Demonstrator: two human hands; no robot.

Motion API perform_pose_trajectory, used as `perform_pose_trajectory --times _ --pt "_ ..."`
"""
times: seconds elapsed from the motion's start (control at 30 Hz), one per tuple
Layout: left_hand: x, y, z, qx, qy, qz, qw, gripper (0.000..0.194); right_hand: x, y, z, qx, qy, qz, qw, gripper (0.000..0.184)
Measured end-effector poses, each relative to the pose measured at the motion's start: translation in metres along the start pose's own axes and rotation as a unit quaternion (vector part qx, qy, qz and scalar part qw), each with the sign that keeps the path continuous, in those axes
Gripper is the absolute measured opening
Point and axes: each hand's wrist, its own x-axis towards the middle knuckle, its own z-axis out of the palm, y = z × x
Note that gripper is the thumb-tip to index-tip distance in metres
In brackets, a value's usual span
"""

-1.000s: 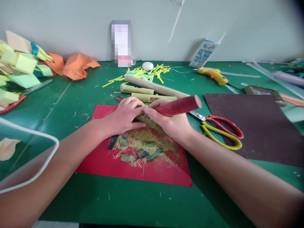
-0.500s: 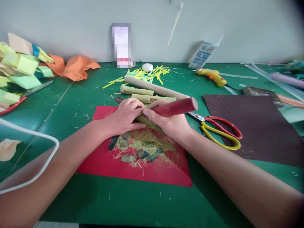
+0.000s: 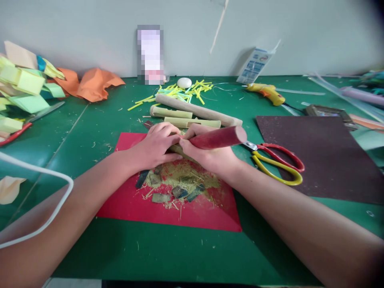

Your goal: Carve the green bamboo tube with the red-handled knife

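My left hand [image 3: 154, 146] is closed over a greenish bamboo piece [image 3: 177, 150] lying on a red sheet [image 3: 129, 204]. My right hand [image 3: 210, 156] grips a tool with a thick dark-red handle [image 3: 219, 138] that points right; its working end is hidden between my fingers, against the bamboo. Below both hands lies a heap of bamboo shavings and dark bark chips [image 3: 180, 186] on the red sheet.
Behind my hands lie two bamboo sections [image 3: 171, 113] and a pale wooden rod [image 3: 198, 110]. Red-and-yellow scissors [image 3: 277, 162] and a dark brown sheet [image 3: 321, 156] lie to the right, a yellow glue gun [image 3: 267, 93] farther back. Folded coloured paper [image 3: 24, 86] is piled at the left.
Both hands stay on the bamboo. The red handle has dipped slightly and its end sits a little lower and further left. The view has shifted a little.
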Motion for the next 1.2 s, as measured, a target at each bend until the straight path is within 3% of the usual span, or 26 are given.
perform_pose_trajectory --times 0.5,0.87,1.2 --pt "0.0003 0.0025 -0.0011 -0.011 0.003 -0.009 1.0 0.031 -0.0092 0.002 0.002 -0.003 0.119 0.023 0.993 0.024" --pt "0.0017 0.0024 -0.0003 0.011 0.001 -0.007 1.0 0.041 -0.0028 0.0073 -0.0009 0.073 0.046 0.032 0.996 0.023" --pt "0.0017 0.0026 0.0003 0.013 0.005 -0.008 1.0 0.041 -0.0013 0.009 -0.0004 0.06 0.042 0.02 0.997 0.022"
